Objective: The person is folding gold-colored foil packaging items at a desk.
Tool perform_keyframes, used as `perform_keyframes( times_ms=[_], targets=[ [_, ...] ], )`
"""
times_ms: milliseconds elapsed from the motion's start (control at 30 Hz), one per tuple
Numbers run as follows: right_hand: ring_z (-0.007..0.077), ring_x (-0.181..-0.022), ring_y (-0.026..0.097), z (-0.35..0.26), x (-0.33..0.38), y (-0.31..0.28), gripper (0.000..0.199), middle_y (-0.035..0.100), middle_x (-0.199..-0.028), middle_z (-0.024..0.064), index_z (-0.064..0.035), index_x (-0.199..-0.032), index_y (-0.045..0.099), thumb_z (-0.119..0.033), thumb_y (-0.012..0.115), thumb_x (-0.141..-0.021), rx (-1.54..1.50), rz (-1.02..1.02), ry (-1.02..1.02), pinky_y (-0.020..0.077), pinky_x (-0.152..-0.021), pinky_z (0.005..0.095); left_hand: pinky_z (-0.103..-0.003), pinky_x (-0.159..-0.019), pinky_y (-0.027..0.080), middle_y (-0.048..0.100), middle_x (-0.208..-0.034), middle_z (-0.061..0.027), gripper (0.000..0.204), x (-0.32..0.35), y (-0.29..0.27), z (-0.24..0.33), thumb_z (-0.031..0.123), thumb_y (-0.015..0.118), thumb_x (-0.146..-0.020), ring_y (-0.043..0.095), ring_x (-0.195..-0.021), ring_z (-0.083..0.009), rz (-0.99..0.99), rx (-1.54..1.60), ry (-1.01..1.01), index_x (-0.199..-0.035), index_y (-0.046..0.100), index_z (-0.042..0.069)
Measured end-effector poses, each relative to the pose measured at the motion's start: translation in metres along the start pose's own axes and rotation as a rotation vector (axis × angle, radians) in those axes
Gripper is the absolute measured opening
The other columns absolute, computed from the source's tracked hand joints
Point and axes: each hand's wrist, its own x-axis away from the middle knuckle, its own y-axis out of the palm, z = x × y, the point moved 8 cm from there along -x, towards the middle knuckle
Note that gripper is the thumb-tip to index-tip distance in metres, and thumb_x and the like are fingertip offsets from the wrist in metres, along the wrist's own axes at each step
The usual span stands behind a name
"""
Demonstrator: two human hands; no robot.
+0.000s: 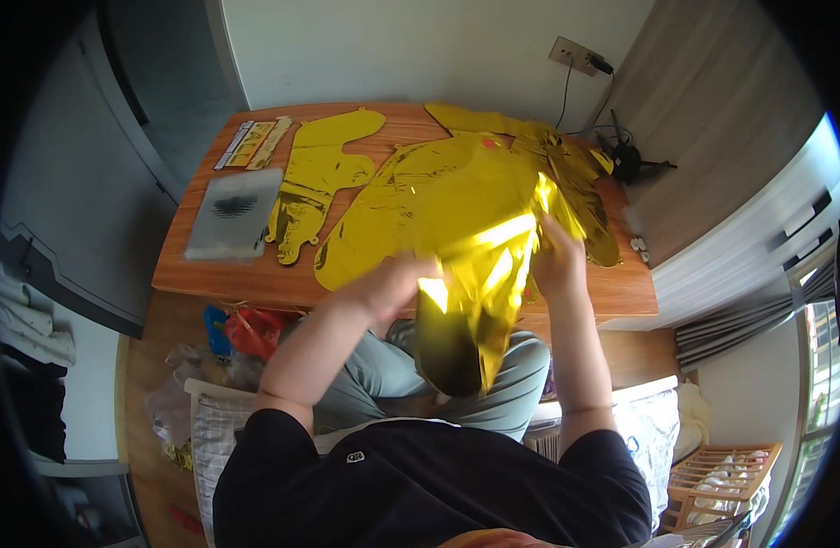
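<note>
A shiny gold foil balloon (479,274), flat and creased, hangs between my hands over the table's front edge and down toward my lap. My left hand (393,285) is closed at its left edge, slightly blurred, with the fingertips partly behind the foil. On the opposite edge my right hand (559,260) grips the foil, thumb and fingers pinched on it. Behind it a large flat gold foil balloon (374,215) lies on the wooden table (201,274). Another flat gold foil balloon (333,137), with a curved outline and small tabs, lies to its left.
A clear plastic sleeve (233,215) and printed cards (253,144) lie at the table's left. More crumpled gold foil (580,173) covers the right side, near a black device (628,163) with cables. Red and clear plastic bags (254,331) sit on the floor.
</note>
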Motion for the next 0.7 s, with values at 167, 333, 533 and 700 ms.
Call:
perform_keyframes(
  times_ms=[167, 333, 533, 700],
  targets=[
    [0.021, -0.093, 0.068, 0.09, -0.088, 0.083, 0.029, 0.07, -0.1, 0.0093, 0.0011, -0.123, 0.068, -0.009, 0.07, -0.096, -0.53, -0.22, 0.587, 0.055, -0.087, 0.0357, -0.032, -0.084, 0.049, 0.069, -0.097, -0.0026, 0.024, -0.087, -0.073, 0.058, 0.025, 0.065, -0.091, 0.062, -0.091, -0.0137, 0.178, -0.272, -0.081, -0.102, 0.068, 0.005],
    [0.0223, -0.084, 0.068, 0.141, -0.088, 0.136, 0.043, 0.068, -0.087, 0.0144, 0.004, -0.104, 0.066, -0.038, 0.072, -0.096, -0.573, -0.211, 0.712, 0.0567, -0.076, 0.0349, -0.043, -0.094, 0.053, 0.061, -0.135, -0.0247, 0.083, -0.15, -0.184, 0.04, 0.027, 0.072, -0.086, 0.065, -0.114, -0.0266, 0.426, -1.142, -0.126, -0.154, 0.032, 0.0],
    [0.0343, -0.11, 0.065, 0.088, -0.032, 0.117, 0.031, 0.071, -0.114, 0.0157, -0.0054, -0.117, 0.072, -0.028, 0.068, -0.095, 0.135, -0.402, 0.053, 0.0522, -0.095, 0.0461, -0.059, -0.125, 0.024, 0.013, -0.17, -0.0227, 0.092, -0.122, -0.153, 0.009, 0.057, 0.061, -0.098, 0.019, -0.157, -0.0374, 0.331, -1.671, -0.258, -0.166, 0.016, 0.015],
    [0.0314, -0.115, 0.062, 0.065, -0.007, 0.117, 0.024, 0.07, -0.117, 0.0099, -0.0093, -0.112, 0.075, -0.023, 0.068, -0.093, 0.184, -0.4, -0.125, 0.0491, -0.099, 0.0444, -0.056, -0.128, 0.006, 0.015, -0.172, -0.0134, 0.094, -0.108, -0.145, -0.025, 0.074, 0.051, -0.095, 0.011, -0.159, -0.0336, 0.075, -1.847, -0.263, -0.165, 0.023, 0.019]
  ],
)
